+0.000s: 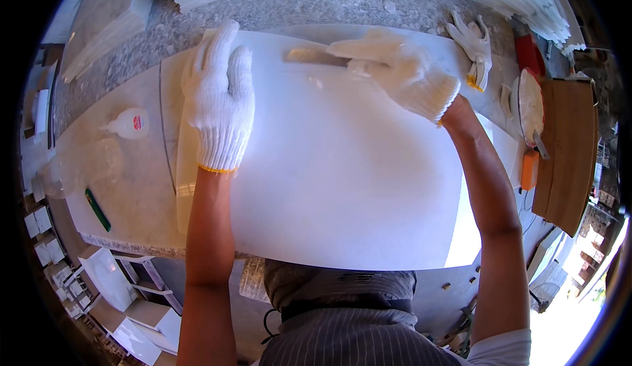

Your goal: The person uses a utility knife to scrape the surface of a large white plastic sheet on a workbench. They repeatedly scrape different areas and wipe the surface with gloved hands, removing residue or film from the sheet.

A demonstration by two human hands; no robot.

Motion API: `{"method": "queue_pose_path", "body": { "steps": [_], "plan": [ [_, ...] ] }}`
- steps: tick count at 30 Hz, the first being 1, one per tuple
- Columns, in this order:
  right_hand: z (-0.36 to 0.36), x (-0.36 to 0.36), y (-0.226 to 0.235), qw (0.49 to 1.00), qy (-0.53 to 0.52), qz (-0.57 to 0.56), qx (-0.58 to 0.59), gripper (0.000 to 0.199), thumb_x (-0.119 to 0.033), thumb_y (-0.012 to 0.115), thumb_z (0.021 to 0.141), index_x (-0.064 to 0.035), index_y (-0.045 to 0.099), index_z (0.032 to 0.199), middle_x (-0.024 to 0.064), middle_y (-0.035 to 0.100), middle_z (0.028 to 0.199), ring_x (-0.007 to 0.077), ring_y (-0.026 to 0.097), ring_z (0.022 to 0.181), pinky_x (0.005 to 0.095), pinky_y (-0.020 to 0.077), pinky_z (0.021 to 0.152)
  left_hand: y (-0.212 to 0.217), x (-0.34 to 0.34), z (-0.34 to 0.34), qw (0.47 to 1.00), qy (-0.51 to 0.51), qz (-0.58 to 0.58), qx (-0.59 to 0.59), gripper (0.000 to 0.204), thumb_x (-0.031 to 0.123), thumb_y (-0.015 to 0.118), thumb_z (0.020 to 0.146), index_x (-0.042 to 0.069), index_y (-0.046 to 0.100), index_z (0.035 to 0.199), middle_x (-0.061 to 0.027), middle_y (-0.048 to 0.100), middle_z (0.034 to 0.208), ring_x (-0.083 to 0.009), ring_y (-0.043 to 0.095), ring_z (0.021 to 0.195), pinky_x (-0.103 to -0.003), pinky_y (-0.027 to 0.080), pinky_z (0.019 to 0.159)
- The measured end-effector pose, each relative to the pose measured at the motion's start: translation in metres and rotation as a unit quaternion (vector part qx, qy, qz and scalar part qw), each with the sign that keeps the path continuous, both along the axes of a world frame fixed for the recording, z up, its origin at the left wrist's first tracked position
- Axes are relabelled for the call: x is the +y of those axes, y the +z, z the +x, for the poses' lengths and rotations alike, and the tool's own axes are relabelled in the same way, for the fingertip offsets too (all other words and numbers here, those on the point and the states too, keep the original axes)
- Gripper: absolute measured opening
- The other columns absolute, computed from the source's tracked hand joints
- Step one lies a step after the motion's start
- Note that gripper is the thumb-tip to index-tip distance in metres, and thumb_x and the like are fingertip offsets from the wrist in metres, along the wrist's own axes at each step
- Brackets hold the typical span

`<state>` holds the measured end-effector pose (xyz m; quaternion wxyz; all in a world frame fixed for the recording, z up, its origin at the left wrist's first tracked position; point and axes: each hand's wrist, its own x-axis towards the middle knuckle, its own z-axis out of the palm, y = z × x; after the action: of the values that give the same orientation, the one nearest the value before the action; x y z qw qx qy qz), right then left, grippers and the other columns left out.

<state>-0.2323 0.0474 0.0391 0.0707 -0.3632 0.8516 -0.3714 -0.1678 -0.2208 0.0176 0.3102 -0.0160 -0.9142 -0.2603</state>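
Holding a thin, flat tool (311, 56) in the gloved right hand (403, 68), above the sheet's centre toward 12 o'clock. Pointing its long axis to 9 o'clock, straight at the gloved left hand (221, 96) (too blurred to tell whether touching the white sheet (342, 168) below). Resting that left hand flat near the sheet's 10 o'clock edge, clamped on nothing visible, with fingers aimed at 12. With both hands apart, nearest the tool on the right.

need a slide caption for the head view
Gloved left hand on a white sheet, gloved right hand holding a flat tool.
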Motion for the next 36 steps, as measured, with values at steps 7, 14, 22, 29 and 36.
{"method": "queue_pose_path", "body": {
  "steps": [7,14,22,29,36],
  "plan": [
    [0.008,0.016,0.001,0.998,-0.050,0.046,-0.001,0.030,-0.018,0.063,0.097,-0.0140,0.072,0.125,0.0117,0.067,0.101,0.0256,0.064,0.090,0.0340,0.0541,0.084,-0.001,-0.001,-0.001,1.000,-0.010,-0.002,0.001,0.030,0.017,0.064,0.096,0.003,0.067,0.122,-0.0163,0.068,0.119,-0.0356,0.065,0.110,-0.042,0.051,0.096],
    [0.011,0.015,-0.006,0.999,-0.009,0.020,0.050,0.029,-0.013,0.064,0.096,-0.0098,0.072,0.123,0.0104,0.064,0.097,0.0210,0.061,0.083,0.0329,0.0525,0.075,-0.003,-0.001,-0.002,1.000,-0.007,-0.001,0.004,0.030,0.017,0.065,0.096,0.005,0.067,0.123,-0.0165,0.068,0.119,-0.0358,0.065,0.111,-0.042,0.051,0.096],
    [0.015,0.014,-0.004,0.998,-0.038,0.029,0.027,0.032,-0.013,0.063,0.096,-0.0109,0.070,0.127,0.0111,0.062,0.097,0.0228,0.061,0.085,0.0324,0.0519,0.077,0.000,0.002,-0.001,1.000,-0.009,0.005,-0.007,0.030,0.017,0.064,0.097,0.003,0.066,0.123,-0.0176,0.068,0.120,-0.0367,0.064,0.112,-0.042,0.049,0.099],
    [0.027,0.023,0.009,0.996,-0.028,0.082,-0.036,0.032,-0.018,0.063,0.098,-0.0118,0.070,0.128,0.0102,0.064,0.108,0.0236,0.063,0.092,0.0350,0.0534,0.080,0.002,-0.003,0.004,0.998,-0.014,0.002,-0.060,0.037,0.024,0.054,0.104,0.007,0.059,0.137,-0.0139,0.062,0.134,-0.0296,0.059,0.123,-0.038,0.047,0.105],
    [0.021,0.039,-0.013,0.999,-0.011,-0.024,-0.019,0.034,-0.012,0.062,0.097,-0.0125,0.069,0.130,0.0085,0.063,0.102,0.0204,0.061,0.087,0.0311,0.0525,0.079,0.002,0.001,0.002,0.997,0.006,-0.010,-0.079,0.038,0.023,0.053,0.105,0.007,0.059,0.138,-0.0129,0.062,0.135,-0.0277,0.059,0.123,-0.037,0.046,0.106]
  ]
}}
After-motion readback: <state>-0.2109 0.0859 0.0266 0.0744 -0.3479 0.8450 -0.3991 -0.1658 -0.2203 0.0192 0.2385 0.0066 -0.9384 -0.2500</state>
